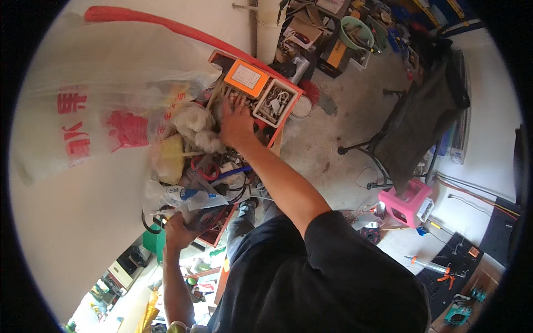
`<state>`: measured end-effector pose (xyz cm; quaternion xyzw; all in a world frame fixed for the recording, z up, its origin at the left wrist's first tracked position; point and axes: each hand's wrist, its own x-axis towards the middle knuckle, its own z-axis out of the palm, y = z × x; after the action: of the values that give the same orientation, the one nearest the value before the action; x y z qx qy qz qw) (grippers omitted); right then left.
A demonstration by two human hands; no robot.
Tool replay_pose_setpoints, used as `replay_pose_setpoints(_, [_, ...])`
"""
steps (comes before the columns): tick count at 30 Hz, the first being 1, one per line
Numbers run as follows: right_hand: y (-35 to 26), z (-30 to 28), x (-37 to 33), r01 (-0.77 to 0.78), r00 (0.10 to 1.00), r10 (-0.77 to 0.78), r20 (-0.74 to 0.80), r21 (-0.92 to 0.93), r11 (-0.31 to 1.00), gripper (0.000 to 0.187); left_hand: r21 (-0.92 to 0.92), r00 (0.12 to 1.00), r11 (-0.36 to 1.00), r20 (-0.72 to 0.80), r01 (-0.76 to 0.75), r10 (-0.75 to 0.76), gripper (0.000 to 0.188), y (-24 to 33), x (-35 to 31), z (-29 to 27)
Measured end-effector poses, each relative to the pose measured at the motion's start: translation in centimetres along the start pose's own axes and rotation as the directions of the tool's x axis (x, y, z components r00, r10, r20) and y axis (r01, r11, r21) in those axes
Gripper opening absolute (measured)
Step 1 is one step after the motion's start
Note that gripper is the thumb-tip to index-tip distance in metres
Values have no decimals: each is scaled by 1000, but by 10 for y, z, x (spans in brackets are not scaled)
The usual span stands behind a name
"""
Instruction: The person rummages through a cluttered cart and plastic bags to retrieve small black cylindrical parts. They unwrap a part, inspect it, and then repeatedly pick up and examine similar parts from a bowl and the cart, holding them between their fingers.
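My right hand [237,125] reaches over the cluttered red-edged cabinet top, its fingers spread and touching small loose parts [233,95]. Just beyond the fingertips lies an orange box [246,78] with a pale label. To its right stands a white container [275,103] packed with small metal pieces and a white fitting. My left hand [179,232] is curled closed at the near left edge of the clutter, beside a clear plastic bag [191,197] with blue print. What its fingers hold, if anything, is hidden. Between the hands are whitish bundled plastic [197,127] and a red ring-shaped item [205,167].
A large translucent plastic sheet [111,111] with red print hangs at the left. A red tube [166,23] runs along the back. On the floor are boxes, a green basin [356,33], a dark folding chair [413,122], a pink stool [405,202] and a caulking gun [430,266].
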<state>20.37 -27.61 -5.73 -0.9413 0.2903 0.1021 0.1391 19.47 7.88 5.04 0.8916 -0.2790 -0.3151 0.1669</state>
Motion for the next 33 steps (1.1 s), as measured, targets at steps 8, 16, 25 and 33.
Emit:
replay_pose_setpoints(8, [4,15,-90,74,997,-79,26,155,985,100,-57,998,996,9,-65,66,55,6,7,-2])
replay_pose_setpoints(16, [94,-26,-16,-22,990,60,-125,284,958,94,27,997,996,6,-81,81,51,-21,6,9])
replay_pose_setpoints(25, [77,-16,52,-86,940,81,-332,-2,996,105,44,998,998,52,44,-46,53,-18,6,7])
replay_pose_setpoints(33, [9,-5,-47,194,934,-141,-328,135,972,100,-20,999,999,29,-38,39,50,-5,5,4])
